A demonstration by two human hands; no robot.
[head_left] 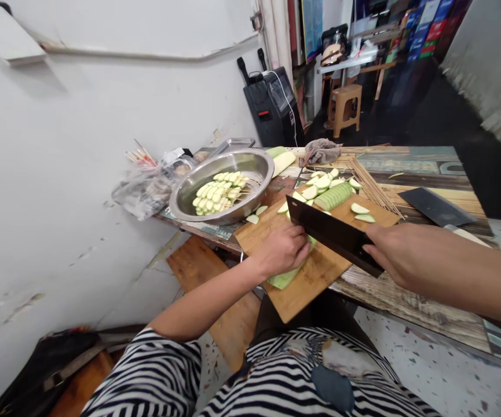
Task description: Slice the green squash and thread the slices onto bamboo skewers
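Observation:
With bent fingers my left hand point(281, 249) presses on a pale green zucchini piece point(285, 279) lying on the wooden cutting board point(306, 296). My right hand point(391, 248) grips the handle of a dark, broad cleaver point(326, 226). Its blade runs across the board just beyond my left fingers; whether the edge touches the zucchini is hidden. Behind the blade lie a fanned row of zucchini slices point(333, 197) and several loose ones. Left of the board stands a steel bowl point(179, 205) holding skewered zucchini slices point(218, 194).
Thin bamboo skewers point(374, 188) lie along the board's far right side. A second dark blade point(436, 207) rests on the table point(428, 289) to the right. At the back are a crumpled rag point(322, 152) and zucchini pieces point(284, 162). Plastic bags point(139, 190) sit by the wall.

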